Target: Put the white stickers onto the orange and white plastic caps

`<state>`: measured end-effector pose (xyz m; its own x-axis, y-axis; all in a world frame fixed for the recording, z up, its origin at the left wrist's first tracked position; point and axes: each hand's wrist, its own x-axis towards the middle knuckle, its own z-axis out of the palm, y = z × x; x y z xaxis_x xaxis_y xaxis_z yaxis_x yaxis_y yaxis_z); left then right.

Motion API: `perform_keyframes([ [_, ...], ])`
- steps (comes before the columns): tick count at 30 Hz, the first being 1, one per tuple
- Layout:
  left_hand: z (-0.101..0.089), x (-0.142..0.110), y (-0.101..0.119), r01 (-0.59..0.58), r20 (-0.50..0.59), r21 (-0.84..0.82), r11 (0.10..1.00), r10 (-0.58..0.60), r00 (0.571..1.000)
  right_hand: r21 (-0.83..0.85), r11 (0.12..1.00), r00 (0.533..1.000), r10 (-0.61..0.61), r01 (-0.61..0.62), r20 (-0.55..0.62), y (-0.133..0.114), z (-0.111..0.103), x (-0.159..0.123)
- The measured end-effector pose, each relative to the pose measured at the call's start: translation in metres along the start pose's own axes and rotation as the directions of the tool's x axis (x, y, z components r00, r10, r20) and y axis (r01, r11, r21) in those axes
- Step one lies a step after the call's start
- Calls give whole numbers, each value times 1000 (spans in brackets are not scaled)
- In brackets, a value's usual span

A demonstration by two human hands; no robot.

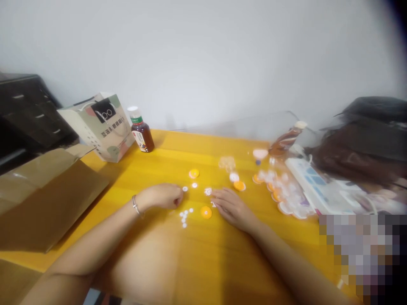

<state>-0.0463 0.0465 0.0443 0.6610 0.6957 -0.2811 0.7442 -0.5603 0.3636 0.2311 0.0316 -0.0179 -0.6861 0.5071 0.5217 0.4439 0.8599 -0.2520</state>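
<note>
My left hand (167, 195), with a bracelet (136, 205) at the wrist, rests low over the table with its fingers curled in; whatever they may hold is hidden. Small white discs (185, 189) lie by its knuckles, and a loose group of white dots (183, 214) is below it. My right hand (233, 207) lies palm down, fingers stretched out, the tips beside a little cluster of white pieces (208, 192). Between the hands sits an orange disc (206, 212) with a white spot at its centre. Another yellow-orange disc (194, 173) lies farther back.
A paper bag (108, 127) and a dark bottle with a white cap (142, 133) stand at back left, near a cardboard box (47, 199). Rightward are blurred white and orange discs (286, 195), a tilted bottle (288, 137), a white-blue package (313, 182) and a dark bag (359, 140).
</note>
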Motion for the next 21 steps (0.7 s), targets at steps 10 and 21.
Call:
perform_keyframes([
  [10, 4, -3, 15, 51, 57, 156, 986, -61, 997, 23, 1000, 1000, 11, -10, -4, 0, 1, 0],
  [21, -1, 12, 21, -132, -166, -294, 947, 86, 982, 88, 994, 991, 70, -60, -115, -11, 2, 4],
])
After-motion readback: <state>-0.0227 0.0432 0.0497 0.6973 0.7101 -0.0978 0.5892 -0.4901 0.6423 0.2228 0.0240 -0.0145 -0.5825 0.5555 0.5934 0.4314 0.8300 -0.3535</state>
